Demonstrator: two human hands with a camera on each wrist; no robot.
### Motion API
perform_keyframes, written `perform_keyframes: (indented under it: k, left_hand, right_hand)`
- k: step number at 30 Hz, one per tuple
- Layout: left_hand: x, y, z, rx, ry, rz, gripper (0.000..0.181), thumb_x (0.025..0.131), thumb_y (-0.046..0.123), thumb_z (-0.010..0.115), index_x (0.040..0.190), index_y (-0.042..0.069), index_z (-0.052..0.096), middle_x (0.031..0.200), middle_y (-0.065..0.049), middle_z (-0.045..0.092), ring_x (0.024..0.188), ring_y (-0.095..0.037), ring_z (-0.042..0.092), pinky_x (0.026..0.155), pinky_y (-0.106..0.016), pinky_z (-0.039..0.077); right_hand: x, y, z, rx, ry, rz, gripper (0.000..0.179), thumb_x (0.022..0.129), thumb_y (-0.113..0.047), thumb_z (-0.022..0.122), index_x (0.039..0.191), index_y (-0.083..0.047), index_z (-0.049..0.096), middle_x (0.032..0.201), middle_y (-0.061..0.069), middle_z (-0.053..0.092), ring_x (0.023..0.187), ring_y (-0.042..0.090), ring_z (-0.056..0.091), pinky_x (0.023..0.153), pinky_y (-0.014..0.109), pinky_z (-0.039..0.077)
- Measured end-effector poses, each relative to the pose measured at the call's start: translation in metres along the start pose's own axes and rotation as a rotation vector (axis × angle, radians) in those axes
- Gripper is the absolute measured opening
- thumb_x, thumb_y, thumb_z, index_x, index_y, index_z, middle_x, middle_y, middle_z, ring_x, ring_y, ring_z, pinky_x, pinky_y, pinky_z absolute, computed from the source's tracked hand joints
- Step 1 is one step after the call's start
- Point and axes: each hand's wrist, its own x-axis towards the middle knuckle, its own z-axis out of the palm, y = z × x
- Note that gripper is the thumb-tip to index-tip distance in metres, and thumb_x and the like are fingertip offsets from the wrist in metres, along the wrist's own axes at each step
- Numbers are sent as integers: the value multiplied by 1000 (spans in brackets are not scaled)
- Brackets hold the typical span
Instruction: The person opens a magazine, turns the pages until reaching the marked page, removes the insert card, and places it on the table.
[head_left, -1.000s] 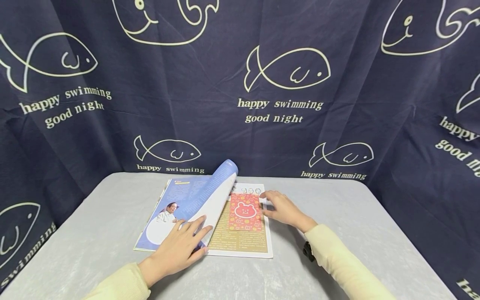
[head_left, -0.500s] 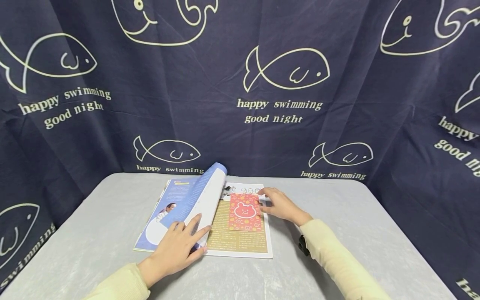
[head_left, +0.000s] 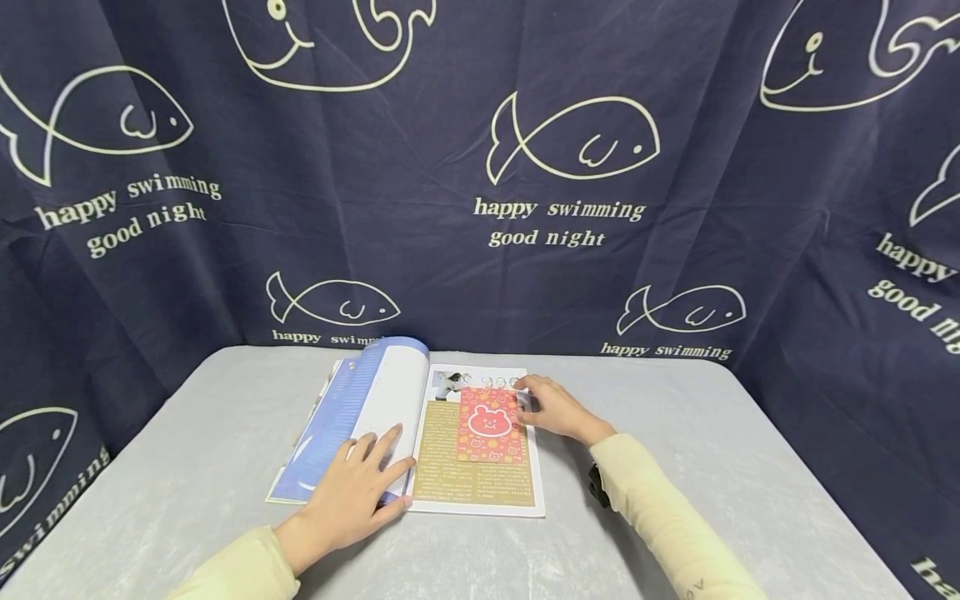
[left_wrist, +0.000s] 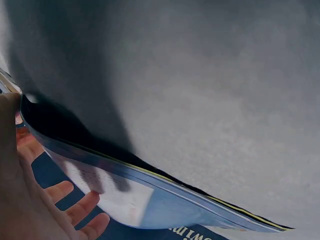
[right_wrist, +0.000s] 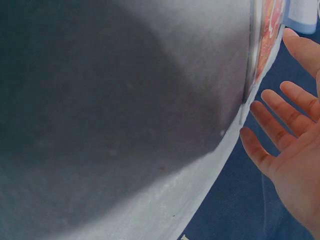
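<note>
An open magazine [head_left: 442,492] lies on the table, its left pages blue and its right page gold-brown with print. A turned page [head_left: 393,387], white on its upper face, curves over to the left. My left hand [head_left: 351,496] rests near the spine with fingers spread over that page; the left wrist view shows the magazine's edge [left_wrist: 150,175] beside the fingers. On the right page lies a red card [head_left: 491,423] with a bear print. My right hand [head_left: 558,408] has its loosely bent fingertips at the card's right edge. Separate, uncurled fingers [right_wrist: 280,122] show in the right wrist view.
The grey table [head_left: 675,467] extends around the magazine on both sides. Behind it and at the sides hangs a dark blue curtain [head_left: 435,208] printed with fish and lettering. A dark wrist device [head_left: 597,486] sits at the right sleeve.
The curling page has swung left and lies lower, uncovering more of the right page. My left hand stays nearly in place, and my right hand has shifted slightly left.
</note>
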Motion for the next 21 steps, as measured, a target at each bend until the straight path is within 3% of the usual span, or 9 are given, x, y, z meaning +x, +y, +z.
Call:
perform_keyframes:
  k: [4,12,21]
  left_hand:
    - [-1,1,-1,-21,-31,-14,45,82,51,55,118,25,59,134,-13,46,113,-35,48,90,-52,37]
    - [0,1,-2,-32,-68,-29,45,83,50,54,119,24,58,131,-13,49,111,-32,50,90,-53,37]
    - [-1,1,-3,-37,-141,-59,51,85,52,51,126,21,53,133,-12,47,112,-31,49,90,-52,38]
  right_hand:
    - [2,1,3,1,6,-7,43,75,-17,71,112,-1,55,115,16,59,101,28,55,91,45,42]
    - [4,4,7,8,-3,46,46,75,-19,71,114,-1,55,119,17,57,106,30,53,94,45,40]
    - [7,4,10,14,-21,57,47,75,-21,71,115,-3,55,114,13,60,99,26,52,88,43,42]
